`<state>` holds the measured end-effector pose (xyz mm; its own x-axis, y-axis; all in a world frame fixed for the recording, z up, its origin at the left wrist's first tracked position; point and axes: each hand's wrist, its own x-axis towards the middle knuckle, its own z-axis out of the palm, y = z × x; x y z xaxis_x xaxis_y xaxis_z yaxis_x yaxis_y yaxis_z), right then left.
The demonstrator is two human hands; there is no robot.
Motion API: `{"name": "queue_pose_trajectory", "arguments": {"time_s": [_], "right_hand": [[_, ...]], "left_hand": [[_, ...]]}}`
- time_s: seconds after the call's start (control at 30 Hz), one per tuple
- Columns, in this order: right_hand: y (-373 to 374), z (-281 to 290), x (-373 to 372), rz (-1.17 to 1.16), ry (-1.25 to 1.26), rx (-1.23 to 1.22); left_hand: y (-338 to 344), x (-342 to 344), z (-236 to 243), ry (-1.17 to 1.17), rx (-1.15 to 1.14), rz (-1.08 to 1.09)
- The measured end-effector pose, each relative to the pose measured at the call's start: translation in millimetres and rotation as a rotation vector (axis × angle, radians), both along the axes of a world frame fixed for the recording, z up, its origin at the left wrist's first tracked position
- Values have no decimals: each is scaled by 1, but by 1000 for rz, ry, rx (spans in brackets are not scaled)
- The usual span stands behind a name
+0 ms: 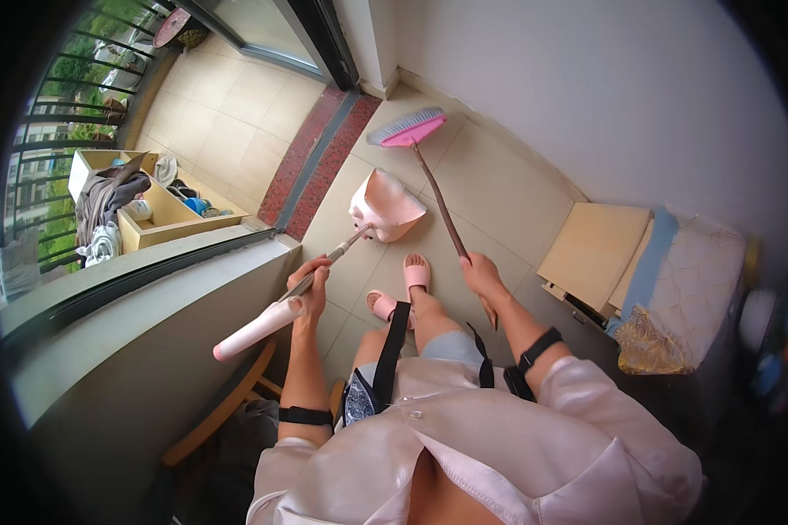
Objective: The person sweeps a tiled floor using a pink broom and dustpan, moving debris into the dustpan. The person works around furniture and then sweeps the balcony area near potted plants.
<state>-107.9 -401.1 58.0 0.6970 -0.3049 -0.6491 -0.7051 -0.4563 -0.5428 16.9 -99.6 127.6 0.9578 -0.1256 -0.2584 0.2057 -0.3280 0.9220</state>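
My left hand (313, 284) is wrapped round the metal pole of a long-handled dustpan, just beyond its thick pink grip. The pale pink dustpan (392, 210) is at floor level in front of my feet, its mouth facing away to the right. My right hand (481, 276) is closed round the brown stick of a broom. The broom's pink head with grey bristles (410, 129) is farther out, beyond the dustpan and near the wall corner. Broom and dustpan are apart. From this angle I cannot tell whether the bristles touch the floor.
A red stone threshold (302, 166) with a metal track leads to a railed balcony at left. There, a wooden drawer unit (162, 219) holds cloth and odds and ends. At right stand a wooden cabinet (591, 249) and a quilted pad (683, 284). A wooden chair (223, 407) is at lower left.
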Motion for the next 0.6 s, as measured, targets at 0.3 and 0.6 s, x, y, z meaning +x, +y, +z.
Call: {"name": "queue_pose_trajectory", "arguments": {"time_s": [0.3,0.6], "right_hand": [[-44,-53,95,-92,207,91],[-39,-10,-56,-463,266,240]], "left_hand": [[-33,9,33,-38,109,-121],[-29,31,41,-31,278,-231]]}}
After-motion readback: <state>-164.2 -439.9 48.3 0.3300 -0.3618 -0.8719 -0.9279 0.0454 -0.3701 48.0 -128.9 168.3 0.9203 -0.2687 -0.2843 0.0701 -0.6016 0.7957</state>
